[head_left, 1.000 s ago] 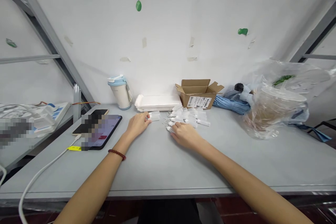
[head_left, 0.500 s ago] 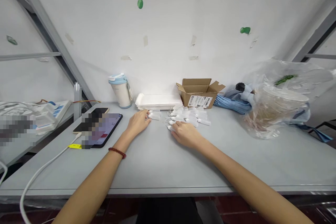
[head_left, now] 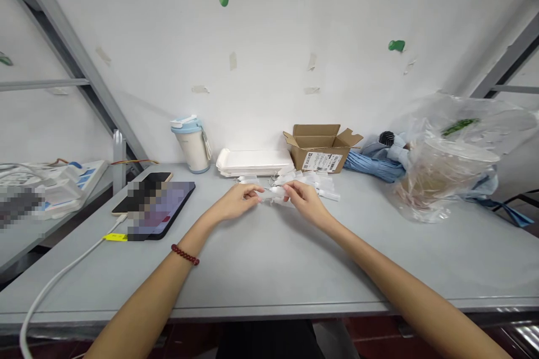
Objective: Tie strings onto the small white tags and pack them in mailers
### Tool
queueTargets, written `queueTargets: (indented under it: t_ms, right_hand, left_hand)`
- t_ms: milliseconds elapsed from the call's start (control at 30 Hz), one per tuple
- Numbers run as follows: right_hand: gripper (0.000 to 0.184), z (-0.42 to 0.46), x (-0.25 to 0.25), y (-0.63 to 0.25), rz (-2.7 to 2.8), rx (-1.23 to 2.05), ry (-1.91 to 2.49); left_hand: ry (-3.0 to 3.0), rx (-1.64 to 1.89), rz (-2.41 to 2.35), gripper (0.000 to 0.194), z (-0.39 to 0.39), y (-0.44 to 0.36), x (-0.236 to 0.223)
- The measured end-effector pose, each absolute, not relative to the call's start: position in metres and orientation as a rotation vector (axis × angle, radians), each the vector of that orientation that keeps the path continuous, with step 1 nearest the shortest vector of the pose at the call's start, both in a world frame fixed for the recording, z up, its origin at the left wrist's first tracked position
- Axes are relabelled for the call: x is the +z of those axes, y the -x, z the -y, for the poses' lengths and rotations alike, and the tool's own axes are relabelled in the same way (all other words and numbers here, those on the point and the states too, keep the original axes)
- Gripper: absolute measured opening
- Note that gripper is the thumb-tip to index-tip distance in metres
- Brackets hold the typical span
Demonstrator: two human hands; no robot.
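Note:
In front of me my right hand point(head_left: 306, 200) pinches a small translucent needle-tip bottle point(head_left: 274, 192) between thumb and fingers. It is tilted with its thin tip toward the left. Facing that tip is my left hand point(head_left: 237, 201), thumb and forefinger apart; I cannot tell whether they touch it. Behind my right hand lies a pile of similar bottles point(head_left: 324, 182), partly covered by the hand. Just beyond my left fingers, a few more bottles point(head_left: 249, 179) lie by a stack of white trays point(head_left: 255, 162).
An open cardboard box point(head_left: 322, 148) stands at the back, with blue cloth point(head_left: 374, 166) and a bagged tub point(head_left: 446, 171) to its right. A lidded cup point(head_left: 192, 148), a phone point(head_left: 143, 193) and a tablet point(head_left: 170, 210) are on the left, with a white cable point(head_left: 63, 272).
My right hand has lifted a bottle from the pile's near edge. My left hand has left the bottles by the trays and moved right and nearer, toward its tip.

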State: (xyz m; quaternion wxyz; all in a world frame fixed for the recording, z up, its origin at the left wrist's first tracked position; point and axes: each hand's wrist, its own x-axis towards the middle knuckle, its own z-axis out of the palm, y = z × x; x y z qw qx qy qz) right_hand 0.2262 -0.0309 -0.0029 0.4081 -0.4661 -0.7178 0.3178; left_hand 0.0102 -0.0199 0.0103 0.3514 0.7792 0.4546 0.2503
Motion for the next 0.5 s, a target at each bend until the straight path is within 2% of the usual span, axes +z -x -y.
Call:
queueTargets:
  t_ms: [200,500]
  right_hand:
    - [0.035,0.0293,-0.0041,-0.2249,1.687,0.922,1.128]
    - [0.034,0.0284,-0.0008,-0.2283,1.664,0.835,1.167]
  left_hand:
    - [-1.859,0.627,-1.022,0.039,0.0222,-0.0146,0.0082]
    - [-1.678,0.759,-1.107,0.035,0.019,-0.0117,0.0167]
